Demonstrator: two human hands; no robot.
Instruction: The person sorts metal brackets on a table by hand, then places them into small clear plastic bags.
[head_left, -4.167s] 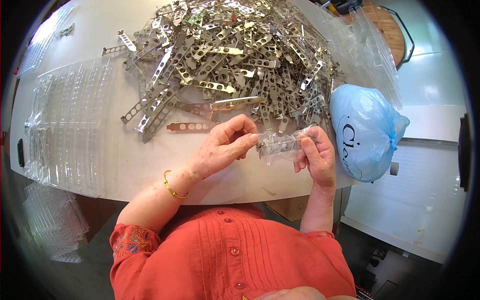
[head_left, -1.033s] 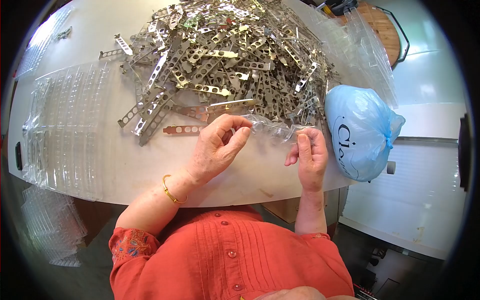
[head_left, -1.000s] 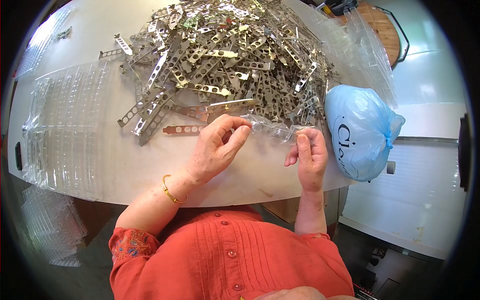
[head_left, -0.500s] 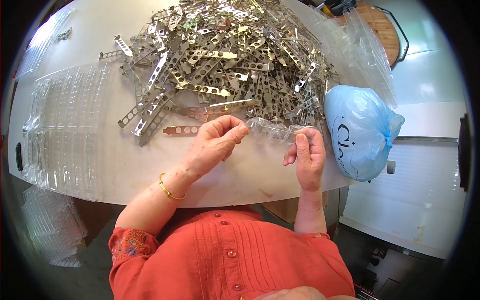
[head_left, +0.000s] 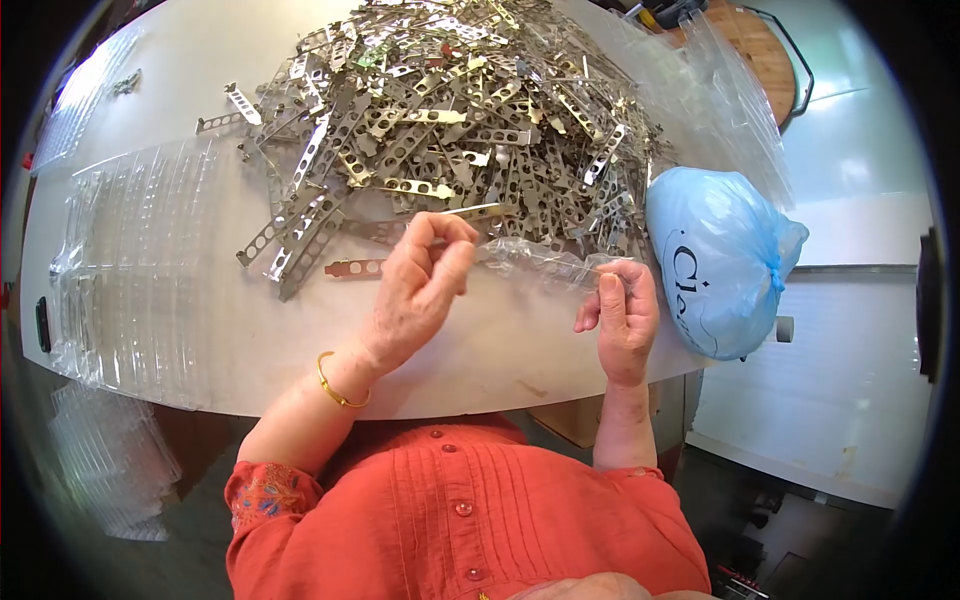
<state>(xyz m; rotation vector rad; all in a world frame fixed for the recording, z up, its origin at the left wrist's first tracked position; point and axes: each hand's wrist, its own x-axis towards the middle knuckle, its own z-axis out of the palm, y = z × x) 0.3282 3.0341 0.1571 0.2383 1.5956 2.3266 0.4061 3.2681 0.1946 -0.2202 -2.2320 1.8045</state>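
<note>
A narrow, crinkled strip of clear plastic (head_left: 535, 262) stretches between my two hands above the near part of the table. My left hand (head_left: 415, 295), with a gold bracelet at the wrist, has its thumb and fingertips drawn together at the strip's left end; the exact contact is hard to see. My right hand (head_left: 626, 325) pinches the right end between thumb and curled fingers. Just beyond my hands rises a large heap of perforated metal brackets (head_left: 435, 116). One reddish-looking bracket (head_left: 350, 268) lies flat left of my left hand.
Clear ribbed plastic trays (head_left: 140, 265) cover the table's left side, with more plastic sheets (head_left: 705, 110) at the back right. A tied blue plastic bag (head_left: 715, 260) stands right of my right hand. A dark object (head_left: 42, 325) lies by the left edge.
My left hand has moved left and slightly away from my body, tilting more upright. The right hand has shifted slightly right, and the plastic strip now spans a wider gap.
</note>
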